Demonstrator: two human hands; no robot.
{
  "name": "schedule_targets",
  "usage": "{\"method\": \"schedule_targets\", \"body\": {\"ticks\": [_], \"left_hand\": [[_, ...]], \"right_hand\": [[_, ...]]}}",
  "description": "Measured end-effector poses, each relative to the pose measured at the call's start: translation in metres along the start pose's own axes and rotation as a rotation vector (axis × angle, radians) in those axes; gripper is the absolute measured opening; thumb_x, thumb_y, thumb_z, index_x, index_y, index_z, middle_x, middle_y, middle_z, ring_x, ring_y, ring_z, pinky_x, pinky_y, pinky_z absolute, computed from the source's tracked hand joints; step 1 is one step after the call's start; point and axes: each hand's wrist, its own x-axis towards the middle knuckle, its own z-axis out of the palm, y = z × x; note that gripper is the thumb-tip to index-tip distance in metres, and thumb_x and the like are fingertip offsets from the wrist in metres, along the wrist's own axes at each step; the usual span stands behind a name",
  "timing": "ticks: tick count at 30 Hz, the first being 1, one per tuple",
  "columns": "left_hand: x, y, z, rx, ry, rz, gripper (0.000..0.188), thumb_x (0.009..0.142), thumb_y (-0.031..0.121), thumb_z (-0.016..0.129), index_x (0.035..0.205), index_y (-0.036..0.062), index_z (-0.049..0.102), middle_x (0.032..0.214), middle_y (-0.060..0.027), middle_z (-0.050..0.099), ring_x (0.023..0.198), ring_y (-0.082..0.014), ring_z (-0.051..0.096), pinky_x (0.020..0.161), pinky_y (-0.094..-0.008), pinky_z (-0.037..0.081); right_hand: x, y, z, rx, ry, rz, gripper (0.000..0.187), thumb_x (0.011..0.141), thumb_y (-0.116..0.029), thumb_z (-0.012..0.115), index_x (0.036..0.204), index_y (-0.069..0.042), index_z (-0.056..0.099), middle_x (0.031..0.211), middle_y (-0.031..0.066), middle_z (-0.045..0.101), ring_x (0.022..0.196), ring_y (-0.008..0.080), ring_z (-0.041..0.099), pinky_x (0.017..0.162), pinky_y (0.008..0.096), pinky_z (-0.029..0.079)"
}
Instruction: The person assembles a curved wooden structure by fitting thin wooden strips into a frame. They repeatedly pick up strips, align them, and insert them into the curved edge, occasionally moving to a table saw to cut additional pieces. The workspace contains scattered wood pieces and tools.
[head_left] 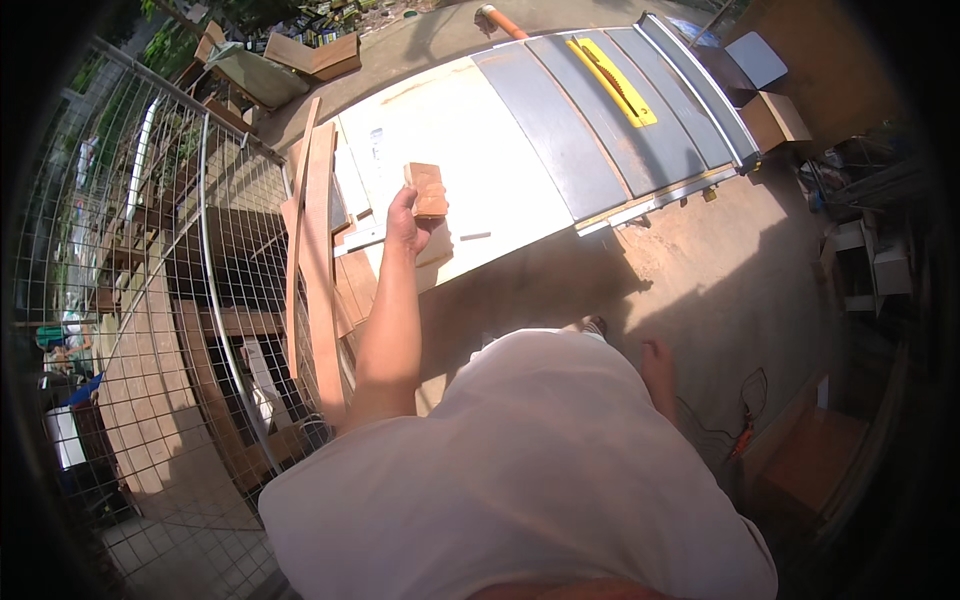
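1 small wooden piece, roughly rectangular, is pale tan with warmer orange-brown areas. It sits gripped in the left hand, its longer side pointing away from the person, over the sunlit white part of the bench. Whether it is 1 block or several stacked is unclear.

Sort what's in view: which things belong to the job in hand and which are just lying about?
Seemingly in use:
wooden piece, in the left hand
white tabletop beneath it
gray saw table, probably

Seemingly lying about:
long boards by the wire fence
orange corded item on the ground
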Motion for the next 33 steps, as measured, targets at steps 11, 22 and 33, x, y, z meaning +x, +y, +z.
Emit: {"method": "schedule_targets", "body": {"ticks": [11,22,33], "left_hand": [[0.012,-0.030,0.047,1.707,0.526,0.153,0.079,0.085,0.034,0.073,0.154,0.0153,0.040,0.146,-0.0250,0.043,0.138,-0.0403,0.041,0.112,-0.0543,0.037],[-0.001,-0.088,0.080,2.148,0.169,0.151,0.092,0.080,0.030,0.072,0.161,0.0207,0.029,0.164,-0.0247,0.021,0.153,-0.0407,0.022,0.118,-0.0628,0.028],[0.053,-0.109,0.191,1.844,0.228,-0.058,0.106,0.066,0.022,0.088,0.155,0.0127,0.032,0.150,-0.0244,0.040,0.136,-0.0412,0.048,0.117,-0.0444,0.041]], "right_hand": [[0.011,0.072,-0.013,0.033,0.086,0.126,0.027,0.096,-0.014,0.051,0.113,-0.002,0.068,0.111,0.0234,0.069,0.109,0.0388,0.066,0.094,0.0443,0.050],[0.042,0.298,-0.032,0.309,0.163,0.244,0.034,0.092,-0.019,0.057,0.120,-0.003,0.070,0.112,0.0220,0.071,0.107,0.0367,0.067,0.093,0.0429,0.051],[0.058,0.520,-0.193,-0.193,0.121,0.439,0.023,0.088,-0.011,0.060,0.105,0.002,0.069,0.105,0.0211,0.071,0.100,0.0354,0.068,0.088,0.0453,0.053]]}}
